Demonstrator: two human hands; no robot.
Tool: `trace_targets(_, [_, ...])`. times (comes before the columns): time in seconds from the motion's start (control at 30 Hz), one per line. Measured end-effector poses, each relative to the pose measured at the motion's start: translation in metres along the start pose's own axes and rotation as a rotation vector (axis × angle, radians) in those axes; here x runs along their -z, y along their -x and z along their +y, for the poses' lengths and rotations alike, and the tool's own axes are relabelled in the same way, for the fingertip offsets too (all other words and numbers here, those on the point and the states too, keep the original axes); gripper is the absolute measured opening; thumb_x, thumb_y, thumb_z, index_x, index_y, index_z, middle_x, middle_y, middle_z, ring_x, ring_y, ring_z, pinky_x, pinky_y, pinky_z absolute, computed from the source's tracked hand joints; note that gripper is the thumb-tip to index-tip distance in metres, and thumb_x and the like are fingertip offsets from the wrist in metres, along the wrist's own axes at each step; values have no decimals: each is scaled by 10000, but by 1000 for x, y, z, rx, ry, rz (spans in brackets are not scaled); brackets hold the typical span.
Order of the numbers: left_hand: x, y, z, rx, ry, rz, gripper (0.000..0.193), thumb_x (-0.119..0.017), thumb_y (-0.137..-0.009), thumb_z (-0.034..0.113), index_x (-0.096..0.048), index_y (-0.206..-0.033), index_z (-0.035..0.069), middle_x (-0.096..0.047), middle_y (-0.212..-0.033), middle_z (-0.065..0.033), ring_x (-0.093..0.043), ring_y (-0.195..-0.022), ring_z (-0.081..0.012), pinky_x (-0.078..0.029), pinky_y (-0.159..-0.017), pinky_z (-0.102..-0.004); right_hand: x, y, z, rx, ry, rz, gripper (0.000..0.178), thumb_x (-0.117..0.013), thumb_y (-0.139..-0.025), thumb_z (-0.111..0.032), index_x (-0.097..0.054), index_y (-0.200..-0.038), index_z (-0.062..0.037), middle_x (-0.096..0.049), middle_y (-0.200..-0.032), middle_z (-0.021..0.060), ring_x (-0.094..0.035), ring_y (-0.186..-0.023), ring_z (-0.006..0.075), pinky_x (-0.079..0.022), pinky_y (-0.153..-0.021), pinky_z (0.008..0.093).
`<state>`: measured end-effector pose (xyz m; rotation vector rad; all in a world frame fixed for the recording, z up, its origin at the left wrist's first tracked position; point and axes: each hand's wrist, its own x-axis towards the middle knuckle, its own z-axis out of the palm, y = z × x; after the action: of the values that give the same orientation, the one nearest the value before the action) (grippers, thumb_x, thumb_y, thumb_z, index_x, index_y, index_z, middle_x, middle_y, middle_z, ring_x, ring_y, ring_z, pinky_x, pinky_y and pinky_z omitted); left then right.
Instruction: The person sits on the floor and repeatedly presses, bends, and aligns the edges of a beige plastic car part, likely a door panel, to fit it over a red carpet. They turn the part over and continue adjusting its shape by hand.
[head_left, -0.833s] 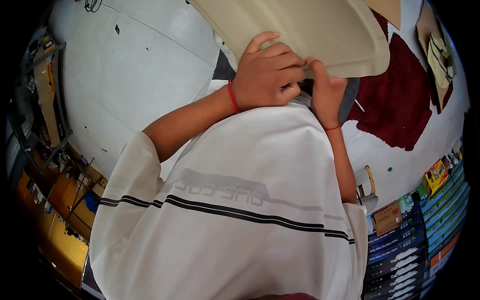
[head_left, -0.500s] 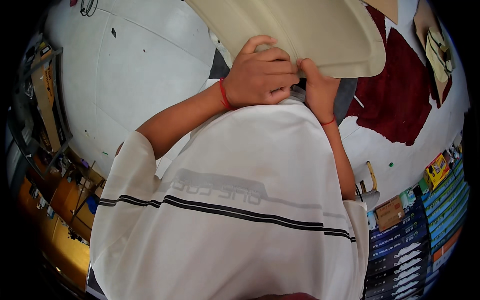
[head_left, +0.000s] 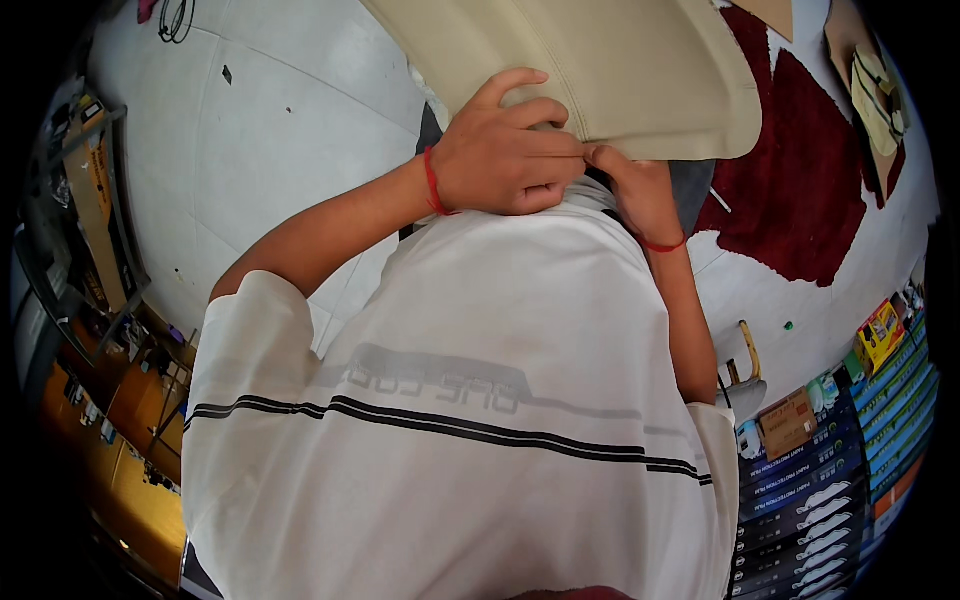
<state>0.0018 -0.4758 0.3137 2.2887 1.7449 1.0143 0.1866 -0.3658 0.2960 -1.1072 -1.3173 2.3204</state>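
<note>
Where both grip it, left hand (head_left: 505,150), right hand (head_left: 633,192), beige cushion (head_left: 610,60).

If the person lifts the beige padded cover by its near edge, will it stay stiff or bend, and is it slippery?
The beige cover probably bends somewhat: the left hand and right hand pinch its stitched edge. Its broad curved shape suggests some firmness, not a floppy cloth. The smooth, leather-like surface may be a little slippery.

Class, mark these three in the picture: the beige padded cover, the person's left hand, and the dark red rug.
beige padded cover (head_left: 620,70), head view, on its stitched upper face.
left hand (head_left: 505,160), head view, on the back of the hand.
dark red rug (head_left: 800,180), head view, on its open middle.
</note>
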Motion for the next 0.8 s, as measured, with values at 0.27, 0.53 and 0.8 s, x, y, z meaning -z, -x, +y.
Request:
trace_targets(0.27, [1, 8, -8, -92, 57, 14, 56, -770, -753, 179, -746, -803, 173, -692, -864, 114, -634, -861, -130, -448, -1058, -446, -12, 6, -4, -190, 27, 21, 141, -634, -915, -3, -698, -1024, 61, -699, -976, 70, -661, -906, 151, -559, -767, 296])
trace_targets(0.53, [4, 12, -12, -92, 172, 32, 144, -809, -706, 178, -695, -786, 142, -697, -915, 49, -640, -888, -176, -373, -1100, -474, -22, 2, -10, -236, 9, 12, 88, -629, -918, -26, -683, -941, 40, -658, -864, 41, -600, -751, 126, -492, -634, 272])
trace_targets(0.8, [0, -12, 20, 528, -20, 118, 170, -758, -686, 129, -670, -831, 130, -683, -1004, 13, -589, -1068, -231, -189, -1186, -576, -19, -6, -4, -87, 79, -50, 114, -614, -933, -47, -684, -891, 32, -638, -788, 15, -529, -654, 87, -410, -569, 254])
